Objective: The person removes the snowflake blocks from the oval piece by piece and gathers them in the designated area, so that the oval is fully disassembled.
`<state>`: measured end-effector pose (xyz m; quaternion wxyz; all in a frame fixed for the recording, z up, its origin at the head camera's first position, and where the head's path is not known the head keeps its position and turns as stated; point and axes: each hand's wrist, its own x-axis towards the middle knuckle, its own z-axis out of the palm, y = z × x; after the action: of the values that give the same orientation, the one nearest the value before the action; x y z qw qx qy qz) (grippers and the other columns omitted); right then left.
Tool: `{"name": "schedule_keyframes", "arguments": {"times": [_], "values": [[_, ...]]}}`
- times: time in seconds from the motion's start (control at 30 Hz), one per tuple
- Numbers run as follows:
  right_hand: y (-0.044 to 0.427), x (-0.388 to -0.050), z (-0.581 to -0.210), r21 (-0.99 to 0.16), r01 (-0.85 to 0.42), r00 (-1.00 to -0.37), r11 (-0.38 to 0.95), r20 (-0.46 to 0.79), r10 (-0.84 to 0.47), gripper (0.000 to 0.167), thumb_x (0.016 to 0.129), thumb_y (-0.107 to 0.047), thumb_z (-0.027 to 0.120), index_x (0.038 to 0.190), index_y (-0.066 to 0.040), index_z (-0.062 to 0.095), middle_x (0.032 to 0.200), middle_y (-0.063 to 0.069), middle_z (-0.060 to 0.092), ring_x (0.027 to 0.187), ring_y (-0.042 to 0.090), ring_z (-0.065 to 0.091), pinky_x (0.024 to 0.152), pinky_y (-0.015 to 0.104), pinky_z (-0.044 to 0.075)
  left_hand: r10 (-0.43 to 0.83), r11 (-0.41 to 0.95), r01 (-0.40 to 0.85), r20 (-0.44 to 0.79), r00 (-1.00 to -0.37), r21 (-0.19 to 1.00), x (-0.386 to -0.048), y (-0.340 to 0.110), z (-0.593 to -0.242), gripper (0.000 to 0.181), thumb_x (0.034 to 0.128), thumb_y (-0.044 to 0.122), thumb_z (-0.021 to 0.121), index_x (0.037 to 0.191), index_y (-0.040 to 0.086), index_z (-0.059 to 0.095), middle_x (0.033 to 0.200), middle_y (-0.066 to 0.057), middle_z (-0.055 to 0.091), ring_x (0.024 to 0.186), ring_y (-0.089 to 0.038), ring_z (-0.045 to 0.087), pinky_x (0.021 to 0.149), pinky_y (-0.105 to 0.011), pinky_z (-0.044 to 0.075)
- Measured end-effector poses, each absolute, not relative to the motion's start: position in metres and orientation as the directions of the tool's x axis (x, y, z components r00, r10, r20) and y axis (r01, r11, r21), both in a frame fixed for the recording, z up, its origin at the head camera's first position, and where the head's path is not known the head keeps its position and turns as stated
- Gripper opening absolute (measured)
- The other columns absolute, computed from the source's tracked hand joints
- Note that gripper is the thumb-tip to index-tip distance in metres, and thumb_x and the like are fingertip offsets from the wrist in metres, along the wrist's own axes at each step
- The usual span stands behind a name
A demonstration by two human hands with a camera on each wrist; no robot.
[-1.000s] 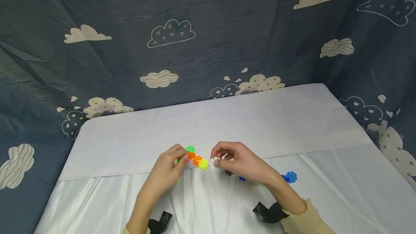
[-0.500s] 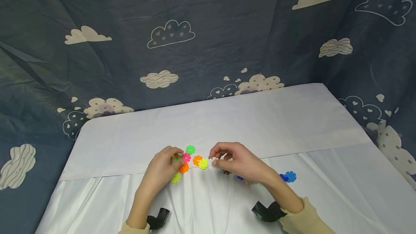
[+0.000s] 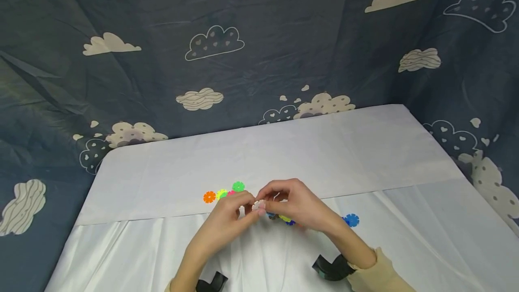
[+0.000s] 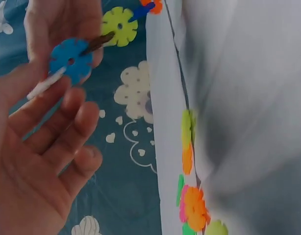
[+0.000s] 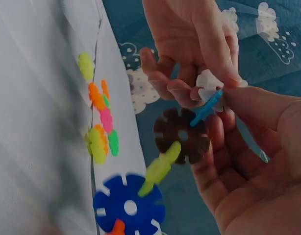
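white disc [image 3: 257,205] | pinched between fingertips | left hand [image 3: 228,214], right hand [image 3: 299,205]

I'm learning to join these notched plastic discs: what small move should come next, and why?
Probably press the white notched plastic disc further onto the light blue notched plastic disc with the left hand, the right hand steadying: both hands meet at the white disc, the two discs touch crosswise, but full seating is unclear.

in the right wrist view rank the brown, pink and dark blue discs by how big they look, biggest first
1. Dark blue disc, even with the bottom edge of the picture cutting it off
2. Brown disc
3. Pink disc

Distance and tilt may explain the differences, so true sizes are unsure.
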<state>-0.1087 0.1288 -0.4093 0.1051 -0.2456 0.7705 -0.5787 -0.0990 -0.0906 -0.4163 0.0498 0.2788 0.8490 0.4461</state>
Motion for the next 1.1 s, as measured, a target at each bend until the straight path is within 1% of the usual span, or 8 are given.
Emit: {"name": "schedule_keyframes", "arguments": {"times": [0.17,0.27,0.37,0.47,0.6,0.73,0.97,1.1], "values": [[0.127,-0.108,-0.407,-0.959,-0.231,-0.863,0.167,0.122,-0.491,0.013,0.094,-0.019,0.069,0.107,-0.014,0.071,0.101,-0.003,0.068,0.092,0.02,0.062,0.082,0.036,0.053,0.488,0.436,0.402,0.164,-0.857,0.805,-0.096,-0.089,-0.415,0.019,0.0985,0.038,0.06,0.082,0.028,0.057,0.076,0.013,0.052,0.057,-0.015,0.045,0.051,-0.025,0.039],[0.127,-0.108,-0.406,-0.963,-0.23,-0.855,0.144,0.129,-0.502,0.019,0.096,-0.019,0.067,0.113,-0.013,0.068,0.107,-0.001,0.066,0.097,0.021,0.062,0.085,0.036,0.053,0.445,0.422,0.403,0.202,-0.872,0.812,-0.096,-0.09,-0.414,0.012,0.0977,0.028,0.064,0.086,0.027,0.062,0.079,0.013,0.055,0.05,-0.012,0.041,0.047,-0.024,0.037],[0.125,-0.106,-0.405,-0.953,-0.263,-0.85,0.15,0.156,-0.503,0.024,0.092,-0.02,0.071,0.116,-0.018,0.065,0.11,-0.004,0.065,0.101,0.019,0.06,0.087,0.037,0.051,0.38,0.381,0.38,0.231,-0.896,0.843,-0.096,-0.09,-0.413,0.012,0.0962,0.023,0.066,0.084,0.023,0.064,0.078,0.011,0.056,0.048,-0.009,0.039,0.045,-0.023,0.036],[0.122,-0.104,-0.407,-0.936,-0.303,-0.861,0.181,0.187,-0.472,0.031,0.088,-0.018,0.075,0.116,-0.023,0.062,0.11,-0.008,0.064,0.102,0.014,0.061,0.089,0.037,0.05,0.322,0.275,0.285,0.192,-0.927,0.918,-0.097,-0.087,-0.413,0.015,0.0966,0.022,0.066,0.083,0.016,0.063,0.077,0.003,0.058,0.055,-0.013,0.049,0.052,-0.024,0.042],[0.117,-0.102,-0.41,-0.885,-0.399,-0.869,0.24,0.281,-0.408,0.023,0.089,-0.013,0.074,0.107,-0.024,0.064,0.1,-0.012,0.066,0.089,0.01,0.063,0.082,0.034,0.052,0.298,0.095,0.121,0.088,-0.951,0.988,-0.097,-0.083,-0.413,0.021,0.0982,0.019,0.063,0.083,0.005,0.059,0.076,-0.015,0.06,0.066,-0.028,0.057,0.054,-0.023,0.041],[0.113,-0.1,-0.412,-0.824,-0.499,-0.841,0.269,0.386,-0.378,0.015,0.09,-0.01,0.072,0.098,-0.022,0.069,0.09,-0.013,0.066,0.078,0.01,0.06,0.071,0.03,0.052,0.326,0.054,0.037,0.017,-0.945,0.998,-0.097,-0.081,-0.414,0.025,0.1007,0.02,0.058,0.083,0.002,0.056,0.074,-0.023,0.058,0.064,-0.039,0.053,0.047,-0.022,0.033],[0.111,-0.098,-0.413,-0.783,-0.562,-0.805,0.265,0.444,-0.393,0.013,0.09,-0.011,0.073,0.098,-0.02,0.07,0.087,-0.012,0.066,0.074,0.008,0.057,0.067,0.027,0.05,0.355,0.087,-0.008,-0.038,-0.934,0.996,-0.097,-0.081,-0.412,0.031,0.1029,0.019,0.053,0.079,-0.001,0.052,0.072,-0.023,0.057,0.057,-0.033,0.051,0.046,-0.024,0.033],[0.111,-0.099,-0.414,-0.767,-0.583,-0.793,0.268,0.464,-0.394,0.012,0.09,-0.011,0.073,0.096,-0.021,0.069,0.087,-0.013,0.064,0.073,0.008,0.056,0.065,0.028,0.05,0.367,0.105,0.029,-0.011,-0.93,0.994,-0.098,-0.082,-0.413,0.031,0.1032,0.017,0.052,0.078,0.001,0.051,0.069,-0.02,0.055,0.05,-0.024,0.042,0.047,-0.021,0.029]]}}
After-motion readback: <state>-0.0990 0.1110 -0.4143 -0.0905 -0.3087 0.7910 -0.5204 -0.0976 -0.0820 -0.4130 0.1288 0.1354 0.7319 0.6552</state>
